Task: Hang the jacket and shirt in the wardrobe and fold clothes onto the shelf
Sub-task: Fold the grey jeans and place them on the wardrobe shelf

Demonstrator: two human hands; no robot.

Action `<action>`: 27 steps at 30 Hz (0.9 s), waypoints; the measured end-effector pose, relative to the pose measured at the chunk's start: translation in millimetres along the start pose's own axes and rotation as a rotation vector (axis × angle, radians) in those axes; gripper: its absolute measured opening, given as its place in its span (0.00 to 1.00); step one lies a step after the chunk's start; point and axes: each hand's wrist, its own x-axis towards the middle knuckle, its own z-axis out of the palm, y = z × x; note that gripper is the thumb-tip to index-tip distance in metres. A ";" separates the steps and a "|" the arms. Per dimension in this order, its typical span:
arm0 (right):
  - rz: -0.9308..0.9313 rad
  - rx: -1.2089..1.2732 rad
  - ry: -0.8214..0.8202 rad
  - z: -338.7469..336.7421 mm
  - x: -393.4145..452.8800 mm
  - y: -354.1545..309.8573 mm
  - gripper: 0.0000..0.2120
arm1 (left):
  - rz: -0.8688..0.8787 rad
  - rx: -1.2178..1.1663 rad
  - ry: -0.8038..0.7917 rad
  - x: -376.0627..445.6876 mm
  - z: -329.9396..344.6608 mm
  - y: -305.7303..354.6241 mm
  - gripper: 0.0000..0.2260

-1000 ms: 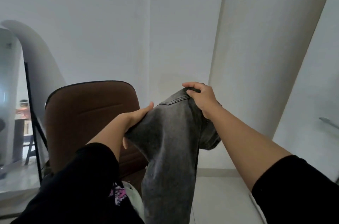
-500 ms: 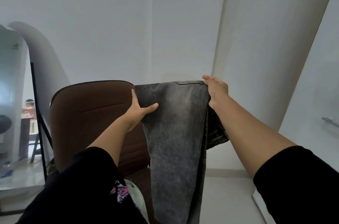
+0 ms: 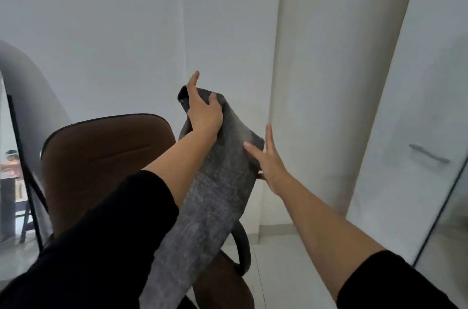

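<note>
Grey jeans hang in the air in front of me, folded lengthwise and tilted, with the lower part dropping past my left sleeve. My left hand grips the top end, index finger pointing up. Lower and to the right, my right hand has its fingers spread; the index finger lies on the front of the cloth's right corner, and the thumb and other fingers are behind it. The white wardrobe door with its metal handle stands at the right. I see no jacket, shirt or shelf.
A brown office chair stands right behind the jeans, its black armrest below them. A black-framed mirror leans at the far left. A white column rises beside my right hand. Pale floor tiles lie below.
The jeans went from a flat spread to a tilted narrow fold. My left hand rose to the top end, and my right hand dropped lower with its fingers now spread.
</note>
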 end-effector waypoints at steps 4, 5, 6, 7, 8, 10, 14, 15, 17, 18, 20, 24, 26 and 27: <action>0.005 0.112 -0.150 14.4 -12.1 17.8 0.40 | 0.039 0.136 -0.010 5.4 -9.7 8.0 0.24; -0.022 0.131 -0.177 16.5 -12.8 18.5 0.38 | 0.060 0.181 -0.024 8.5 -16.7 11.1 0.25; -0.055 0.138 -0.197 18.5 -13.6 17.1 0.36 | 0.082 0.230 -0.045 13.2 -25.2 13.4 0.26; -0.087 0.138 -0.209 20.5 -14.0 14.2 0.32 | 0.101 0.278 -0.071 18.1 -34.9 14.8 0.27; -0.115 0.137 -0.209 22.7 -14.8 9.9 0.28 | 0.109 0.317 -0.102 23.7 -45.0 14.6 0.28; -0.150 0.148 -0.177 27.8 -16.3 -0.8 0.17 | 0.111 0.354 -0.173 33.5 -63.0 10.1 0.29; -0.190 0.209 -0.085 43.2 -19.2 -25.5 0.12 | 0.068 0.371 -0.286 39.2 -85.6 -9.4 0.31; -0.201 0.234 -0.061 46.6 -18.3 -31.8 0.13 | 0.045 0.358 -0.286 37.8 -90.2 -16.0 0.32; -0.219 0.272 -0.018 51.3 -15.6 -43.9 0.13 | -0.027 0.315 -0.291 30.8 -97.7 -31.2 0.34; -0.215 0.291 -0.009 53.0 -14.2 -49.0 0.13 | -0.075 0.280 -0.296 25.5 -99.7 -38.4 0.36; -0.200 0.307 -0.012 57.2 -12.7 -55.6 0.12 | -0.198 0.173 -0.289 14.3 -101.5 -52.4 0.37; -0.196 0.156 0.023 63.0 -8.5 -55.2 0.13 | -0.620 0.044 -0.452 -2.6 -105.4 -66.5 0.41; -0.195 0.061 0.055 60.6 -5.8 -53.3 0.12 | -0.717 0.010 -0.550 -9.4 -106.8 -63.3 0.41; -0.195 0.009 0.079 57.7 -4.6 -53.2 0.12 | -0.694 0.016 -0.569 -12.5 -106.7 -61.4 0.40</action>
